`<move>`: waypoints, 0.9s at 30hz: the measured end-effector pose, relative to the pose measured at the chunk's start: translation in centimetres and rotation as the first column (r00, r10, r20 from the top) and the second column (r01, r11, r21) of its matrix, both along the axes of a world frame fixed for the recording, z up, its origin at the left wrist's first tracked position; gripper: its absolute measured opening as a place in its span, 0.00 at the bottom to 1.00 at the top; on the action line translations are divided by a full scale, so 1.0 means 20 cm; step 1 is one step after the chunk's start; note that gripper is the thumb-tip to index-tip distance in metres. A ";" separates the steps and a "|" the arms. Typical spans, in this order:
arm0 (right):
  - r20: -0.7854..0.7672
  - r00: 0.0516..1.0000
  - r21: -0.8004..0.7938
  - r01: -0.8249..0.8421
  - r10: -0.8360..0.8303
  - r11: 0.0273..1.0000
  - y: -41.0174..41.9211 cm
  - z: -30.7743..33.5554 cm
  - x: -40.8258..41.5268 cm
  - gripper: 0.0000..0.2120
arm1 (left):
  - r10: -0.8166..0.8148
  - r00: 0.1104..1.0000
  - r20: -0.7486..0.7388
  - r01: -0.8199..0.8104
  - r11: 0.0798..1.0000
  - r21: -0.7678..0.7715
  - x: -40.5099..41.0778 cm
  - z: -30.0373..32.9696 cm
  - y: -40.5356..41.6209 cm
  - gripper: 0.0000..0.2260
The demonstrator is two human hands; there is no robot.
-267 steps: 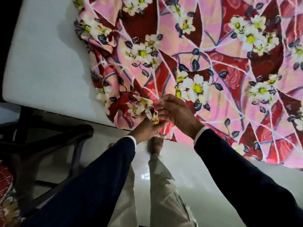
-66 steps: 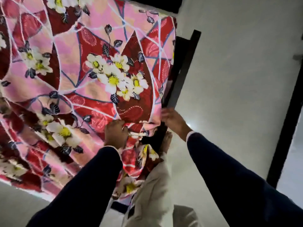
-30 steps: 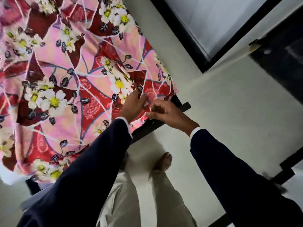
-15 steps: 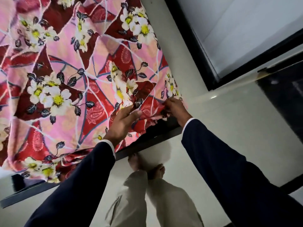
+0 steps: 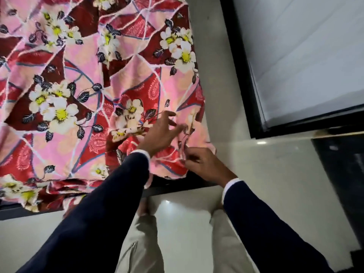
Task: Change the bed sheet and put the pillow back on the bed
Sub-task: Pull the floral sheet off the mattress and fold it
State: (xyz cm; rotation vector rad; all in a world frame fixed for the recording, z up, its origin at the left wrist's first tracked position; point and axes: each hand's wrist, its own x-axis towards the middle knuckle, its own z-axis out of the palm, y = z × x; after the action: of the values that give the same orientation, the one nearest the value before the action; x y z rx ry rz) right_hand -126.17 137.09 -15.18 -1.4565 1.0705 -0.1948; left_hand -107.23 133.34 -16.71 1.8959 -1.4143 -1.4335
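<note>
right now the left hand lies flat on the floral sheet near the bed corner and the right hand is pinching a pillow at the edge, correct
Not quite. The head view shows no pillow. The right hand is pinching a fold of the floral sheet itself at the corner edge. The rest holds: the left hand lies on the sheet near the bed corner, fingers spread and fairly straight.
</note>
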 end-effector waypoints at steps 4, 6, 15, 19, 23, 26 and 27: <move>0.004 0.994 -0.076 -0.108 0.109 0.991 -0.10 -0.01 -0.20 0.07 | 0.076 0.977 0.201 -0.091 0.994 0.067 -0.39 -0.05 -0.08 0.16; -0.013 0.999 0.001 -0.039 0.039 0.999 -0.18 0.00 -0.39 0.09 | 0.244 0.962 0.118 -0.246 0.969 -0.005 -0.54 -0.01 -0.08 0.11; -0.226 0.911 0.103 0.374 -0.344 0.922 -0.76 -0.19 -0.73 0.09 | 0.445 0.840 -0.312 -0.475 0.879 -0.025 -0.76 0.22 -0.17 0.16; -0.157 0.914 0.367 0.407 -0.375 0.836 -0.98 -0.27 -0.48 0.16 | 0.332 0.866 -0.375 -0.356 0.934 0.006 -0.72 0.24 -0.22 0.19; -0.036 0.892 0.722 0.335 -0.450 0.606 -1.27 -0.33 -0.20 0.22 | 0.245 0.859 -0.449 -0.229 0.969 0.089 -0.68 0.18 -0.25 0.19; -0.005 0.752 0.811 0.388 -0.659 0.437 -1.63 -0.39 -0.08 0.17 | 0.177 0.887 -0.427 -0.101 0.976 0.193 -0.64 0.06 -0.26 0.16; -0.044 0.727 0.813 0.425 -0.685 0.398 -1.76 -0.42 -0.07 0.16 | 0.133 0.914 -0.384 -0.051 0.975 0.216 -0.61 0.00 -0.26 0.15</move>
State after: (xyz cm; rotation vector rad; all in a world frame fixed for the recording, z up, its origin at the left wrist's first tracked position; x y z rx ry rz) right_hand -127.52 101.85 -23.50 -0.1804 1.1486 -0.3643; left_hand -119.39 128.14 -16.70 1.6295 -1.0063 -1.8442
